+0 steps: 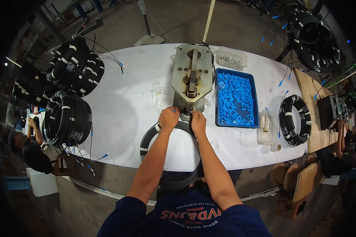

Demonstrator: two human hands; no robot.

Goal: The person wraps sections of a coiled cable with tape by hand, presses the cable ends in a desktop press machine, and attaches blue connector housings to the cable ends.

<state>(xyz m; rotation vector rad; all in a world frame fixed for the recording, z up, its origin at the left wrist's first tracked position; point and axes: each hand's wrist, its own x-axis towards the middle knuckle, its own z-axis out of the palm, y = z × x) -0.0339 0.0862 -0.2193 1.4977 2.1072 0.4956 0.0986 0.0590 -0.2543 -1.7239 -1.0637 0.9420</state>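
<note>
Pinching a cable end at the press [191, 77] base in the frame's centre, both the left hand [169, 117] and right hand [198, 121] are clenched, so fingers could be caught.

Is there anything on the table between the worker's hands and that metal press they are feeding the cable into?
Nothing visible. Both the left hand and right hand are already at the front foot of the metal press. The black cable coil curves just beneath them, and the blue tray sits off to the right.
</note>
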